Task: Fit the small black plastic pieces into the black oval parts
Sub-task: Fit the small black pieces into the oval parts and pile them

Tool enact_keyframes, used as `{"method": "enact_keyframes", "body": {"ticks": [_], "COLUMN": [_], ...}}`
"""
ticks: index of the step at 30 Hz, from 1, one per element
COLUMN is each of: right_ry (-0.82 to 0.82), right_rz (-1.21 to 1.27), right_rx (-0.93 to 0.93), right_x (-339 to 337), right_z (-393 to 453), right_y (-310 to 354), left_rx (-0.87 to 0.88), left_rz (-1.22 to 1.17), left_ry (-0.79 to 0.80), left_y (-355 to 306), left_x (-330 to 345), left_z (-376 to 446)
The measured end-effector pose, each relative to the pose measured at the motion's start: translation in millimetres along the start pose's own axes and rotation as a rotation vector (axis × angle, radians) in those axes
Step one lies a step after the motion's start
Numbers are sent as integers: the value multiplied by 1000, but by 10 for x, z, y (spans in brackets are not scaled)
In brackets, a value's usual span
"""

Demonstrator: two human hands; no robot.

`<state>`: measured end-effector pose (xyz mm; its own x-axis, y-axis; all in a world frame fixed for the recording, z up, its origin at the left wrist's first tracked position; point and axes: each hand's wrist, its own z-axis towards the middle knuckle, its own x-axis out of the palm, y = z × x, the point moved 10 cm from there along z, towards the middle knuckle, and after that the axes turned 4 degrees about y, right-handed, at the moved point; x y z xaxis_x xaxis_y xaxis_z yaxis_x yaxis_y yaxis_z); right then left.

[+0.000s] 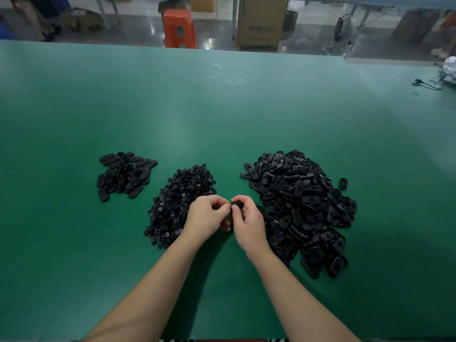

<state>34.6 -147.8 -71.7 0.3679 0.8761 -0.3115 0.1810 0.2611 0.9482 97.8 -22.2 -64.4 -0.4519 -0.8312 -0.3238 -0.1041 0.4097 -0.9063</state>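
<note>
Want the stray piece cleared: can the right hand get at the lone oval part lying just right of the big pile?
Probably yes, once freed. The right hand now grips an oval part; the lone oval part lies on bare table, nothing covering it, though the big pile sits between.

Left grip (208,214) fingers curled, right grip (248,219) pinching, fingertips meeting, bare forearms converging

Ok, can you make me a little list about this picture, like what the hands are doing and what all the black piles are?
left hand: fingers curled, pinching something small and dark, too hidden to name
right hand: grips a black oval part
middle pile: small black plastic pieces, round
right pile: black oval parts, biggest heap
left pile: few black oval parts, smallest heap
stray oval part: alone, right of the big heap
table: green
orange stool: on the floor beyond the table
</note>
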Motion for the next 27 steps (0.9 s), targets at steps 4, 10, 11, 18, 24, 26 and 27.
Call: {"method": "enact_keyframes", "body": {"ticks": [4,10,11,18,24,26,27], "right_ry": [8,-3,-6,4,-10,-4,-2], "right_rz": [5,14,15,40,67,60,59], "right_rx": [17,31,33,13,7,6,6], "right_x": [-3,-2,-8,8,5,9,10], "right_z": [9,17,17,9,14,14,14], "right_y": [-17,-45,-50,-55,-59,-59,-61], "left_rx": [-21,-74,-77,-118,-131,-132,-130], "left_rz": [-43,-200,-209,-264,-332,-340,-339], "left_ry": [3,5,8,30,67,75,78], "left_y": [-1,42,43,90,116,128,129], "left_x": [-13,31,41,59,91,94,94], "left_z": [3,-15,-18,-25,-6,-11,-12]}}
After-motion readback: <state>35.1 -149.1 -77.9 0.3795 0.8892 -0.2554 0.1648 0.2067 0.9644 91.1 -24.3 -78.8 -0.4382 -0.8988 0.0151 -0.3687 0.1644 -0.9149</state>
